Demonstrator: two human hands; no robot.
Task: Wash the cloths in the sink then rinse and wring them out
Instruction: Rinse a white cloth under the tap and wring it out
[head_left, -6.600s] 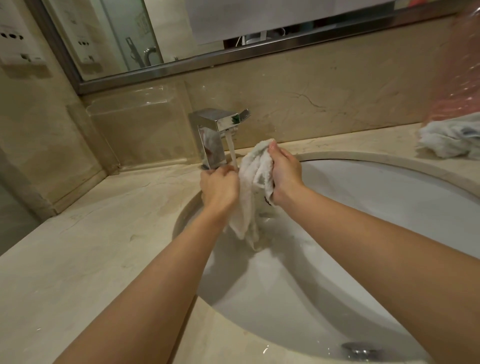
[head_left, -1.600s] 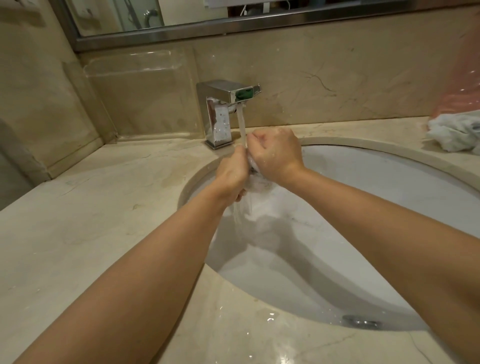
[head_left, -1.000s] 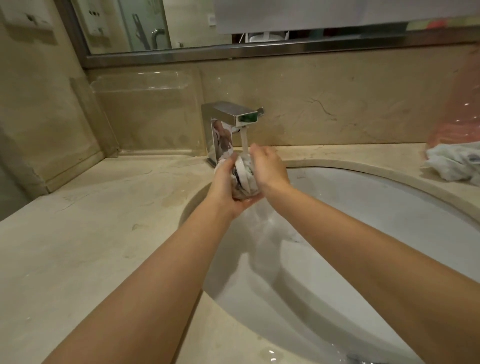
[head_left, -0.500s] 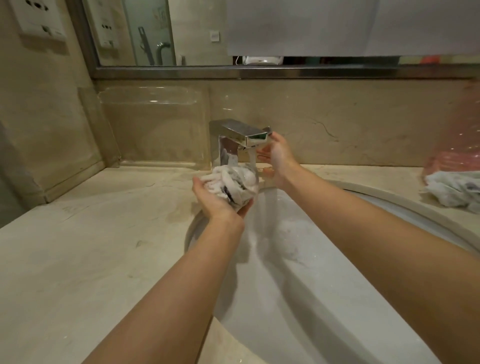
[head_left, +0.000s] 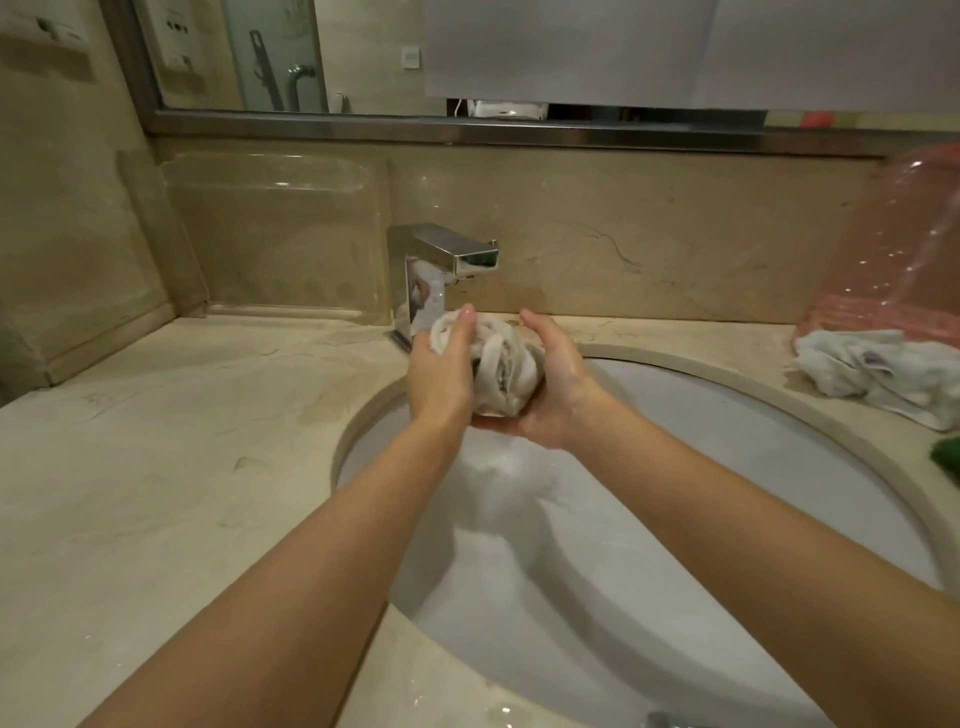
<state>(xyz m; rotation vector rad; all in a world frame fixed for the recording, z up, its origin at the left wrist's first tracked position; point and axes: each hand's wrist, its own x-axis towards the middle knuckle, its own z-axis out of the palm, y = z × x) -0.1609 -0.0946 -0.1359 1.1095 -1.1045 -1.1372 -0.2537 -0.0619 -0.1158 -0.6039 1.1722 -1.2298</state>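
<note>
A wet white cloth (head_left: 501, 369) is bunched into a ball above the back rim of the white sink (head_left: 675, 493), just below the chrome faucet (head_left: 441, 260). My left hand (head_left: 441, 374) grips its left side with the fingers laid up over it. My right hand (head_left: 558, 387) cups it from below and from the right, fingers curved round it. No water stream shows at the spout.
A pile of white cloths (head_left: 878, 374) lies on the marble counter at the right, in front of a pink plastic bag (head_left: 904, 270). A green item (head_left: 948, 457) pokes in at the right edge. A clear tray (head_left: 280, 234) leans against the back wall.
My right hand has left the faucet and come back onto the balled cloth, which my left hand held alone. The water stream is gone.
</note>
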